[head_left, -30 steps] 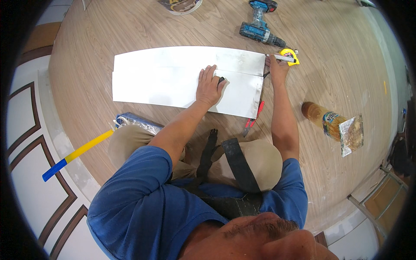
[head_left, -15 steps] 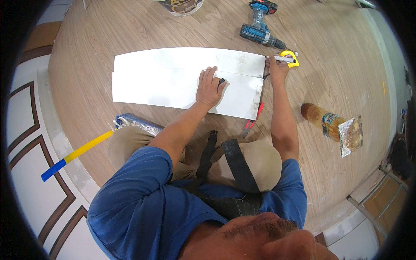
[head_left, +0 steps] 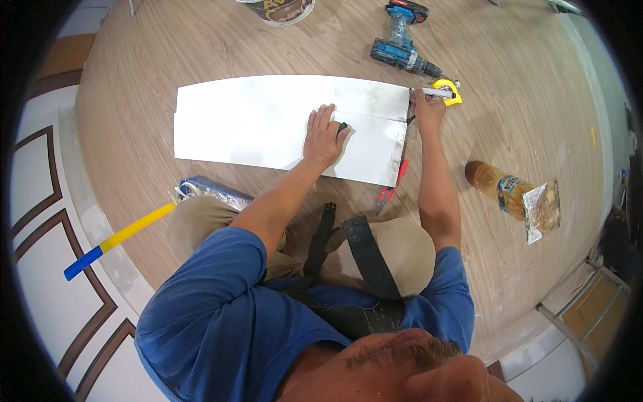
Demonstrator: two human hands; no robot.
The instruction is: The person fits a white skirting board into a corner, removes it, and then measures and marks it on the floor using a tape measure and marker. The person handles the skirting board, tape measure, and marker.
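Two white panels [head_left: 234,134] lie edge to edge on the floor before me, a seam running lengthwise between them. My left hand [head_left: 324,139] presses down on them, fingers stretched, with a small black cap [head_left: 342,126] held between thumb and forefinger. At the right end of the panels, my right hand [head_left: 427,107] is closed around a white marker pen [head_left: 439,93] with a dark end pointing right. Its fingertips are at the panel edge and partly hidden. Just beyond the marker sits a yellow tape measure [head_left: 447,86].
A blue cordless drill [head_left: 400,43] lies beyond the tape measure. Red-handled pliers [head_left: 392,187] are by the near right panel corner. To the right lies a bottle [head_left: 497,182] against a stained square plate [head_left: 542,211]. A bucket [head_left: 278,10] stands far off; a yellow-blue handle [head_left: 134,231] is at left.
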